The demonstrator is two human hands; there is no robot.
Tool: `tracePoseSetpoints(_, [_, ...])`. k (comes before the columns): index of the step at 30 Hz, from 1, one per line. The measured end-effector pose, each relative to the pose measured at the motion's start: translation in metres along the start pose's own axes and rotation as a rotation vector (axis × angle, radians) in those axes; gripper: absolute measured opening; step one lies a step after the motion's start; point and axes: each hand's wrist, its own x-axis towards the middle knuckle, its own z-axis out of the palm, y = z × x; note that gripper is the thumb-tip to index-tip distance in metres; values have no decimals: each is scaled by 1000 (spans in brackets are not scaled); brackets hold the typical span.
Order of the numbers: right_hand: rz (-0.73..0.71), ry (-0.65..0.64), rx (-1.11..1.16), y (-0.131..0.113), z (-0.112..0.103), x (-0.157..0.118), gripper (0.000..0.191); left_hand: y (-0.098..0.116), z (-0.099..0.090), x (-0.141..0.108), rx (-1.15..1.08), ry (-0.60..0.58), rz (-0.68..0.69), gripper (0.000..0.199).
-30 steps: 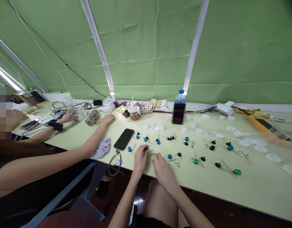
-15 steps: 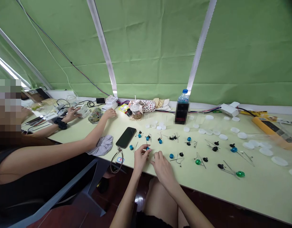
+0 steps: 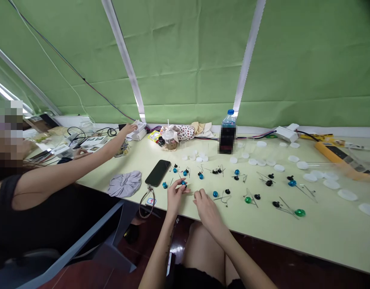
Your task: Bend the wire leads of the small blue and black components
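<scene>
My left hand (image 3: 175, 198) pinches a small blue bead with a black part (image 3: 183, 183) above the table's front edge. My right hand (image 3: 205, 208) rests just to its right, fingers curled down with nothing visible in them. Around both hands, several blue beads, black knobs and bent thin wires lie spread on the pale green table (image 3: 323, 224). The nearest loose blue bead (image 3: 164, 185) is left of my left hand. A green bead (image 3: 300, 212) lies far to the right. A black phone (image 3: 157, 173) lies face up beyond my left hand.
A co-worker's arm (image 3: 82, 168) stretches along the table's left part to a white box (image 3: 137, 131). A grey cloth (image 3: 124, 184), a key ring (image 3: 147, 202), a water bottle (image 3: 229, 119), a drink cup (image 3: 170, 139), several white caps and a yellow tool (image 3: 338, 157) lie about.
The co-worker's arm has reached farther back to the white box. My left hand has shifted slightly left with the bead. The view has tilted a little.
</scene>
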Motion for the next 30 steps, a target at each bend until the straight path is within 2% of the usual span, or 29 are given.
tracePoseSetpoints(4, [103,7,9,0,-7,6,11,-2,-1,-1,-8,26,37,32])
tracePoseSetpoints(6, [88,-13,-19,-2,-9,10,14,-3,-1,-1,-12,32,49,32])
tracePoseSetpoints(11, [53,-39,-73,-3,-7,10,6,-3,-1,-2,-5,27,50,29])
tracePoseSetpoints(16, [168,-7,-91,-5,-9,5,6,-1,-3,-3,-7,28,50,26])
tracePoseSetpoints(21, [119,-23,-126,-9,-13,1,33,0,-3,-2,-67,22,7,29])
tracePoseSetpoints(27, [41,-46,-145,-5,-22,-4,37,1,-3,-2,-47,-55,16,26])
tracePoseSetpoints(30, [56,-57,34,3,-28,1,28,2,-4,-2,-47,-107,4,24])
